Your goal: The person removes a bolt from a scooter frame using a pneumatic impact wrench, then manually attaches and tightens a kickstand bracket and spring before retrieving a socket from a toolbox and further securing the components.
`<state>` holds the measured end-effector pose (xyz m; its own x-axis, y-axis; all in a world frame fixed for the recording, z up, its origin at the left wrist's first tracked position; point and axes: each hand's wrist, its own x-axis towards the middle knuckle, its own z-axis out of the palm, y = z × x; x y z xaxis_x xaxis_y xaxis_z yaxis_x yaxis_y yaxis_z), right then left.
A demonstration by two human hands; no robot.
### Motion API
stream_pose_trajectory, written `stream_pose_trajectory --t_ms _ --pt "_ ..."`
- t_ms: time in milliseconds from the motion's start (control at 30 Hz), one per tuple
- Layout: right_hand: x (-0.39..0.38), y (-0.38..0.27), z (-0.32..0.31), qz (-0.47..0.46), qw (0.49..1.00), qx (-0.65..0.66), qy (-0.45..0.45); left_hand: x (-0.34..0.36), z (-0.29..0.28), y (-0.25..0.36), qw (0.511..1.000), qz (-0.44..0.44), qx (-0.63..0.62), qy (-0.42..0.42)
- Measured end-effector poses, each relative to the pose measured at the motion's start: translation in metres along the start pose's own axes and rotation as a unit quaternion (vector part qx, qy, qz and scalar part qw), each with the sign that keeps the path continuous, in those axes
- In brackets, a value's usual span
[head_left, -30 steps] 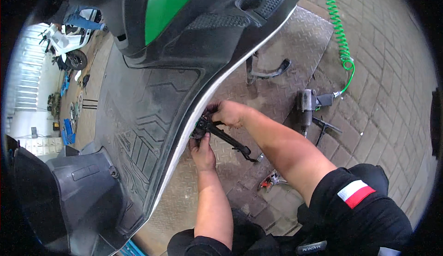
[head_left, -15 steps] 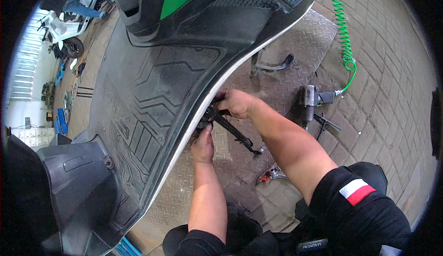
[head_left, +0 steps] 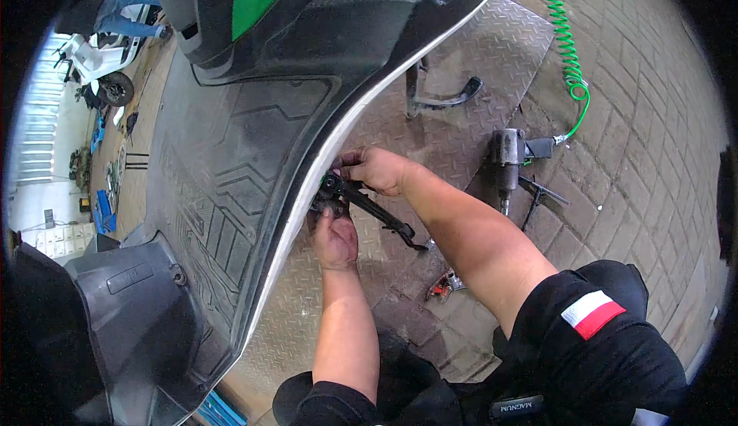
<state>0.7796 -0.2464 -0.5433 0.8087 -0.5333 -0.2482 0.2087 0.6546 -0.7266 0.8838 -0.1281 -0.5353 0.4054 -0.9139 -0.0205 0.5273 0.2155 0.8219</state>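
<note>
A black scooter's ribbed footboard (head_left: 207, 157) slants across the view, edged by a white strip. From beneath that edge sticks out a black side stand (head_left: 384, 217), angled down to the right. My left hand (head_left: 336, 240) is closed about its pivot end from below, palm partly showing, fingertips hidden by the metal. On the other side of the pivot, my right hand (head_left: 377, 169) reaches in with bent, blackened fingers. Its fingertips go under the footboard edge, and what they pinch is hidden. Both hands look smeared with grease.
An impact wrench (head_left: 509, 157) on a green coiled air hose (head_left: 563, 34) lies right, beside a black T-shaped tool (head_left: 542, 192). A red-and-silver tool (head_left: 444, 284) lies near my right forearm. A pedal-like black lever (head_left: 450, 97) stands over the metal plate (head_left: 492, 57). Behind left are a white scooter (head_left: 100, 61) and a person (head_left: 127, 11).
The view has shifted a little, so the scooter sits further left. More of the stand's pivot shows between my hands, and my left palm is turned more into view.
</note>
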Motion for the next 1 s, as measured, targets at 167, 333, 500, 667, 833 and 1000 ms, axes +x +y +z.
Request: stream_pose_trajectory --t_ms 167,333,500,667,833,1000 --pt "0.001 0.005 -0.004 -0.053 0.992 -0.11 0.014 -0.003 0.003 0.002 0.995 -0.071 -0.068 0.003" --pt "-0.005 0.002 0.001 -0.03 0.983 -0.176 0.035 -0.002 0.005 0.004 0.997 -0.052 -0.049 -0.01" --pt "-0.012 -0.001 -0.001 -0.052 0.987 -0.151 0.019 -0.004 0.013 0.006 0.997 -0.047 -0.056 -0.013" --pt "-0.015 0.0 -0.006 -0.062 0.983 -0.173 0.017 -0.003 0.014 0.011 0.995 -0.05 -0.084 -0.019" --pt "-0.016 0.003 -0.013 -0.055 0.966 -0.248 0.041 -0.001 0.009 0.012 0.994 -0.046 -0.09 -0.047" --pt "-0.019 0.009 -0.014 -0.101 0.93 -0.347 0.068 -0.002 0.007 0.015 0.996 -0.038 -0.078 -0.029"
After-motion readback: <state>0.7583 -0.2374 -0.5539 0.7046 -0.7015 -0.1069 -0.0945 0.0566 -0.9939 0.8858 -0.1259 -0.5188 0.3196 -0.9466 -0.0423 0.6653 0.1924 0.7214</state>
